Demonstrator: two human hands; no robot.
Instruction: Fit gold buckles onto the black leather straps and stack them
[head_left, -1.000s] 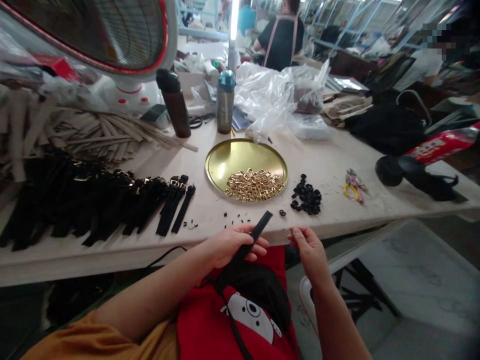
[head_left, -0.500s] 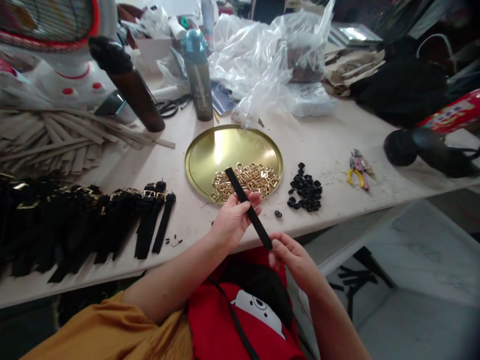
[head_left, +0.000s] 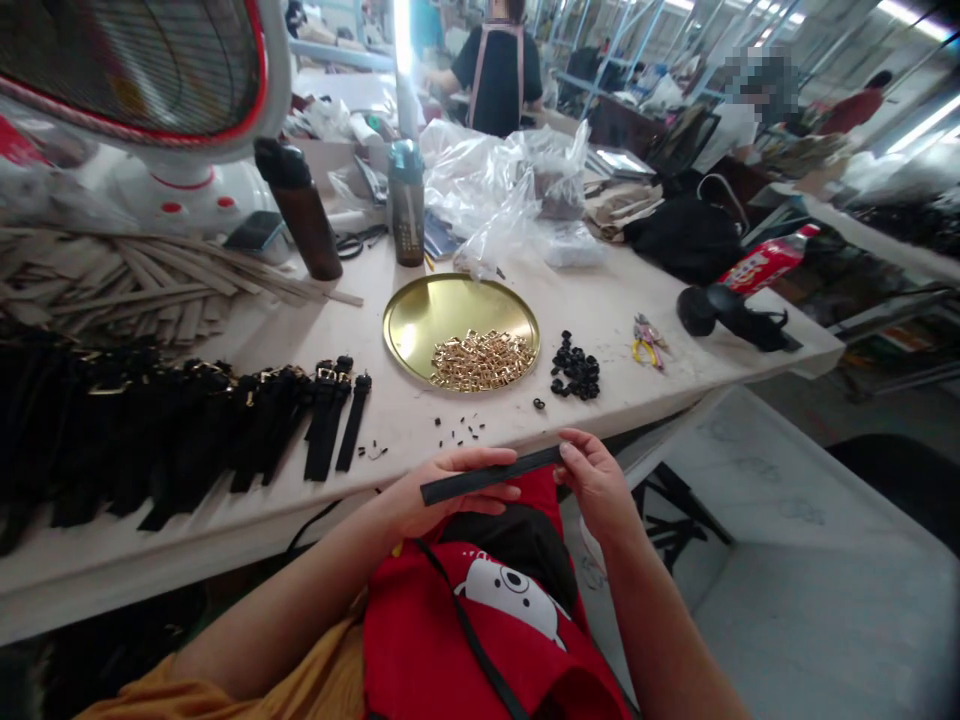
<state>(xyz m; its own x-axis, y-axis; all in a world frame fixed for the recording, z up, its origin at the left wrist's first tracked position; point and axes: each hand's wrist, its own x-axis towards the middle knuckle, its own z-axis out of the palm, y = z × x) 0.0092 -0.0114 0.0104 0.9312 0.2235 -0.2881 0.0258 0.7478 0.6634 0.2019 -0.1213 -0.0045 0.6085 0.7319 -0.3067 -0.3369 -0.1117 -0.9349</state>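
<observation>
A flat black strap spans both hands just in front of the table edge, tilted slightly up to the right. Its left part rests across the fingers of my left hand, which are stretched out and partly behind it. At the strap's right end, my right hand pinches it between thumb and fingertips. Beyond the hands, a round gold tray holds a heap of small gold buckles. Black loops lie piled to the tray's right. Finished-looking black straps with buckles line the left side.
Pliers with a yellow handle lie at the right. Tan strips, a brown bottle, a grey bottle and a fan stand or lie behind. Plastic bags fill the back. A person is beyond the table.
The strap has been lowered from over the tray's front edge and turned closer to level. My left hand's thumb no longer presses on top of it. The camera view has tilted up.
</observation>
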